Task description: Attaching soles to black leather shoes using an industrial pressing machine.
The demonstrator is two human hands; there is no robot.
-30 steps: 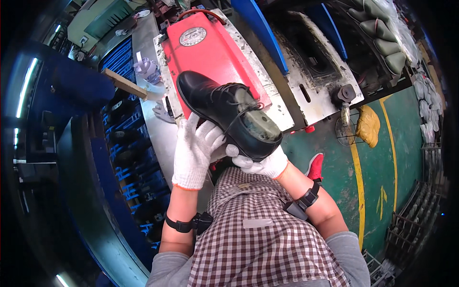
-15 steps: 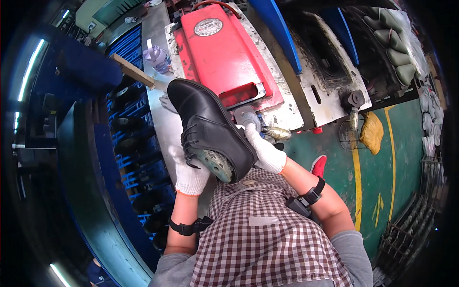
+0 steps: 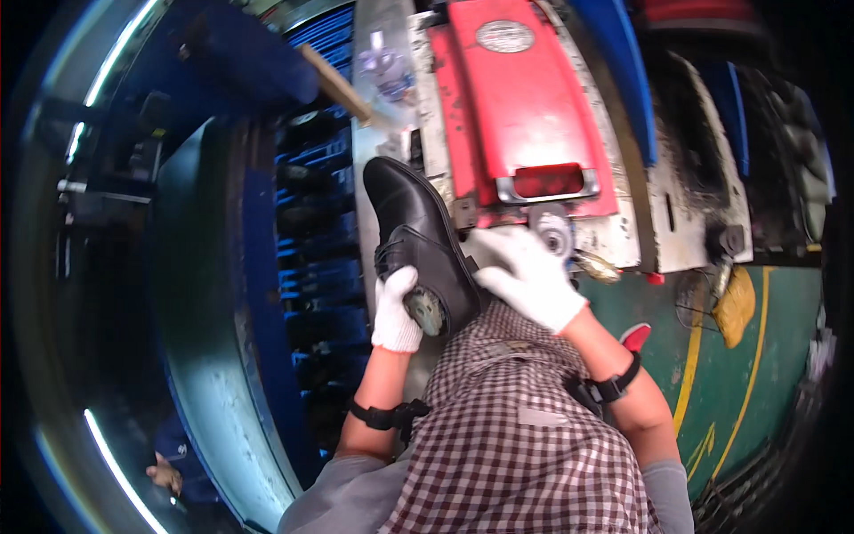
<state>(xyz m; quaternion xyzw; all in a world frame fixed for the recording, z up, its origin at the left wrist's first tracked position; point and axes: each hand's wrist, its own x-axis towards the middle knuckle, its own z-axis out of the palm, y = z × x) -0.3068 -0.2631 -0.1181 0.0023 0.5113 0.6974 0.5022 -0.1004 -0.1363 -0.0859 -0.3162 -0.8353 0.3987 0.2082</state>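
A black leather lace-up shoe [image 3: 411, 209] is tilted in front of me, toe pointing up and away. A greenish shoe last [image 3: 427, 313] shows in its opening. My left hand [image 3: 397, 313], in a white knit glove, grips the shoe by its left side, with the thumb near the opening and the other fingers hidden. My right hand [image 3: 532, 278], gloved too, is beside the heel with its fingers apart and slightly blurred; it holds nothing. Just beyond the right hand is a round metal fitting [image 3: 553, 231] at the front of a red machine cover [image 3: 543, 107].
On the left runs a blue rack [image 3: 311, 214] with dark shoes. A pale purple bottle [image 3: 384, 71] stands on the metal table beside a wooden bar [image 3: 334, 82]. A yellow bundle [image 3: 735, 307] hangs at the right over the green floor [image 3: 640, 298].
My right hand has let go of the shoe's heel and its fingers have spread. The left hand keeps hold of the shoe. The whole view has swung, shifting the surroundings rightward.
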